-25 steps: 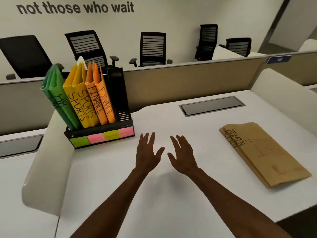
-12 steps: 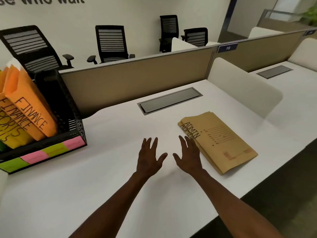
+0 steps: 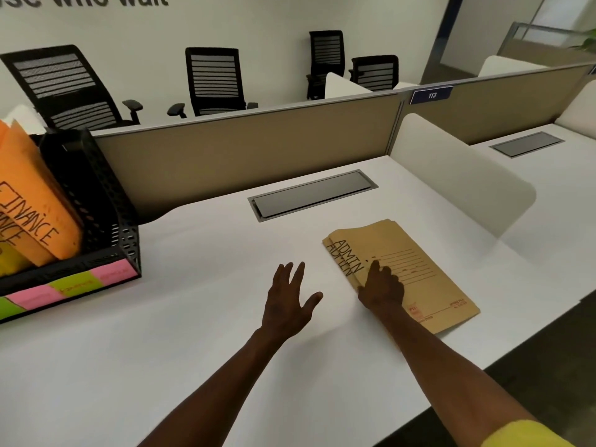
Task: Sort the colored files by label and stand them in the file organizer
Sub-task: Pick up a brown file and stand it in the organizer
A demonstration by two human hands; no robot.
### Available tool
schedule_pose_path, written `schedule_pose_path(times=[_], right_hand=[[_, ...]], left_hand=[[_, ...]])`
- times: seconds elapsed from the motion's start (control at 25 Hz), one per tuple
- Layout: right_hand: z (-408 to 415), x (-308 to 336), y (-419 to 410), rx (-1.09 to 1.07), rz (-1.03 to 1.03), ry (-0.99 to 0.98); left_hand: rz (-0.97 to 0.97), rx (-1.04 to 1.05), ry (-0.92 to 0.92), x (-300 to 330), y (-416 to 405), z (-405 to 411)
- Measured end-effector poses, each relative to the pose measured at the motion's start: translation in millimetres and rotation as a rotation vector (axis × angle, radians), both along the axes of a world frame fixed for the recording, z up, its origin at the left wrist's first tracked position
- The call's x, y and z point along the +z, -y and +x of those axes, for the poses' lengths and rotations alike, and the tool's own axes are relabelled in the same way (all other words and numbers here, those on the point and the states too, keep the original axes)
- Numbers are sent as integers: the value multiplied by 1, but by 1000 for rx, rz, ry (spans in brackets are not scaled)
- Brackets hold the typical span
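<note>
Two brown files marked ADMIN lie stacked flat on the white desk at the right. My right hand rests on their near left edge, fingers bent over it. My left hand hovers open over the bare desk just left of the files, holding nothing. At the far left stands the black mesh file organizer with orange FINANCE files upright in it and a yellow file partly cut off by the frame edge. Pink and green sticky labels line its front.
A grey cable hatch sits in the desk behind the files. A tan partition runs along the back and a white curved divider stands at the right. Black office chairs are beyond the partition. The desk's front edge drops off at lower right.
The view has swung right, pushing the organizer to the left edge. My right hand has moved from the bare desk onto the ADMIN files; my left hand followed to the right.
</note>
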State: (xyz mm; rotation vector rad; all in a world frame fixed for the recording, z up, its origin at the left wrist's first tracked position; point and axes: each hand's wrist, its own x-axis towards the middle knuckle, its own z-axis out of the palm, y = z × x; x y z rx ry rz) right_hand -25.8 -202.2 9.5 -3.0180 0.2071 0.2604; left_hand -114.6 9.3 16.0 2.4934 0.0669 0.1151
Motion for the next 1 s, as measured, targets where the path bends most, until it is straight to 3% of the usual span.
schedule_pose_path(times=[0.48,0.56,0.68,0.76,0.88,1.0], right_hand=[[-6,29,-18,281,-31,193],[-18,32,-26,344,0,262],[-49,31,-51,484,77,393],[-66,26,-70,552,142,412],[-74,22,-79,573,315,331],[-58,20,-69,416,558,264]], left_hand=[[-96,31,-55,-2,6,8],[-243,89,-126,1,9,9],[-792,210,-388,8,13,10],[-1093,259,-466,9,16,9],[-1193,386,-373,12,14,5],[-1223,410,-312,15,-1,-2]])
